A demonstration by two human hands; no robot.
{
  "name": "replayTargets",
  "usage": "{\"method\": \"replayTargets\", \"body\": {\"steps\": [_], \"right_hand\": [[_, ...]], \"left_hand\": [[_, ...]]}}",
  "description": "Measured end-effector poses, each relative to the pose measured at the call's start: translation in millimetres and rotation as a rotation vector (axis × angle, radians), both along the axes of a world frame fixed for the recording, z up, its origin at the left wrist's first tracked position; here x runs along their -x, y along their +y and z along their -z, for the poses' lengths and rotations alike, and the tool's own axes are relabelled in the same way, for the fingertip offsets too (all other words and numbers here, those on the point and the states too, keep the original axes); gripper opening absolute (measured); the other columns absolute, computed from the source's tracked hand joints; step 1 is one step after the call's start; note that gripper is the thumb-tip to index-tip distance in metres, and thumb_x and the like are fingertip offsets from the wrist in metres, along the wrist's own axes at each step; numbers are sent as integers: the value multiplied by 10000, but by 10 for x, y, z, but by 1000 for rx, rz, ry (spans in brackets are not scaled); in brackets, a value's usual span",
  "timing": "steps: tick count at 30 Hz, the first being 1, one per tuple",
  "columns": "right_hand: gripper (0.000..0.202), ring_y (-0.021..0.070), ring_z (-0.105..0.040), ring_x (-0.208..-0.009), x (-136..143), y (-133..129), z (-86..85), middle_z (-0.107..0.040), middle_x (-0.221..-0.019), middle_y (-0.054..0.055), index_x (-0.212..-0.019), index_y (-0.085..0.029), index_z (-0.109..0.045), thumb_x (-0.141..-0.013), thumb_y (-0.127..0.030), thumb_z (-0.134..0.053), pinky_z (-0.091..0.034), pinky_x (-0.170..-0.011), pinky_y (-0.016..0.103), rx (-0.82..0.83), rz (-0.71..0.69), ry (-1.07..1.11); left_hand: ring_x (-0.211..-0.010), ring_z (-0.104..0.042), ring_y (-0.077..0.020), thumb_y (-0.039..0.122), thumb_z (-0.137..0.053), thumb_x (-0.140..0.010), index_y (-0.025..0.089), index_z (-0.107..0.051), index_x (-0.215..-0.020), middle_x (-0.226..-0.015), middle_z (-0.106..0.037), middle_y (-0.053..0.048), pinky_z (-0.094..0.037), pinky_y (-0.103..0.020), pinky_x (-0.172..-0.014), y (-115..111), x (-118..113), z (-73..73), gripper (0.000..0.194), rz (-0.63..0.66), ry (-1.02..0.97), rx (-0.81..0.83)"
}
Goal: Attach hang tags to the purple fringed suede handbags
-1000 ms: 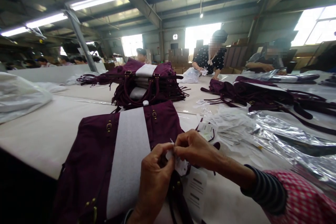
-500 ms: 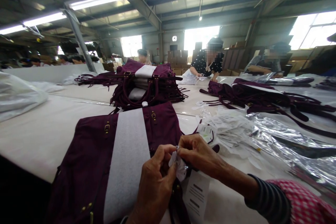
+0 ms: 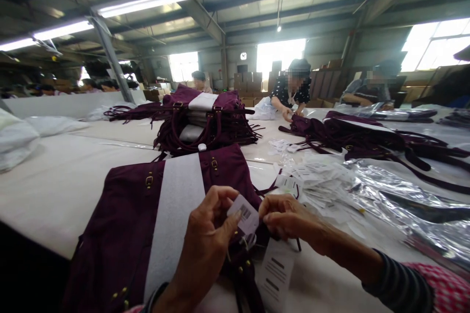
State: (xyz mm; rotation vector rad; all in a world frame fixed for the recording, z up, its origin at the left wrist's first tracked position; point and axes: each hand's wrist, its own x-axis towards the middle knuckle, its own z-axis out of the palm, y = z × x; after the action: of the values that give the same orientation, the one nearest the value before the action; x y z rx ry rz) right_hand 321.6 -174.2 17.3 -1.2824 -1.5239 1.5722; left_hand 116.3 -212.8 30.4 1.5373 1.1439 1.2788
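Observation:
A purple bag [image 3: 128, 215] with small brass buckles lies on the table in front of me, a white paper band [image 3: 176, 215] wrapped across it. My left hand [image 3: 211, 234] pinches a small white barcode tag [image 3: 245, 214] between thumb and fingers, over the bag's right side. Close to the tag's right edge is my right hand [image 3: 288, 217], its fingers pressed together; what they hold, if anything, is too small to tell. Below the hands hangs a larger white printed tag [image 3: 274, 271], beside dark straps [image 3: 244, 274].
Purple bags are stacked [image 3: 205, 120] beyond mine, and more bags [image 3: 348, 134] lie to the right. Loose white tags [image 3: 319, 178] and clear plastic bags [image 3: 411, 205] cover the right side. Two people lean over the table's far side.
The crumpled clear-white piece between my hands is no longer seen; the barcode tag now shows flat in my left hand. My right hand has moved slightly right. A person across reached toward the bags.

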Motion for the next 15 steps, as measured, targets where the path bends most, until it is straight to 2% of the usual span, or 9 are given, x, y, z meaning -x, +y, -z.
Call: {"method": "replayTargets", "body": {"steps": [4, 8, 11, 13, 15], "right_hand": [[363, 58, -377, -431, -84, -28, -52, -558, -638, -54, -1007, -164, -604, -646, -194, -627, -214, -396, 181, -57, -31, 170], [288, 63, -296, -510, -148, -70, -116, -468, -653, -50, -985, -140, -637, -752, -304, -677, -191, -449, 204, -114, -177, 271], [272, 69, -274, -508, -210, -108, -138, -412, -599, -53, -846, -129, -663, -794, -395, -689, -184, -462, 220, -141, -200, 204], [290, 71, -319, -499, -277, -122, -122, -456, -599, -40, -827, -125, -681, -793, -413, -699, -221, -459, 215, -130, -216, 137], [291, 84, -404, -506, -371, -131, -82, -539, -638, -11, -841, -126, -687, -791, -412, -702, -287, -458, 208, -101, -242, 56]], "left_hand": [[-611, -560, -105, 217, -665, -835, 220, -605, -1002, -738, -591, 44, -459, -179, -547, 143, -102, -218, 177, 69, 13, -61], [-626, -550, -106, 187, -657, -839, 209, -614, -993, -729, -582, 39, -449, -189, -568, 174, -263, -351, 161, 177, 47, -117], [-667, -578, -116, 223, -668, -859, 222, -605, -1047, -773, -617, 29, -464, -200, -600, 165, -294, -361, 198, 262, 34, -84], [-724, -614, -130, 272, -682, -867, 250, -583, -1147, -884, -663, 10, -489, -211, -627, 157, -216, -336, 299, 300, 35, -52], [-819, -646, -152, 325, -697, -864, 274, -570, -1208, -1028, -685, -15, -514, -227, -673, 150, -34, -299, 370, 246, 93, -61]]}}
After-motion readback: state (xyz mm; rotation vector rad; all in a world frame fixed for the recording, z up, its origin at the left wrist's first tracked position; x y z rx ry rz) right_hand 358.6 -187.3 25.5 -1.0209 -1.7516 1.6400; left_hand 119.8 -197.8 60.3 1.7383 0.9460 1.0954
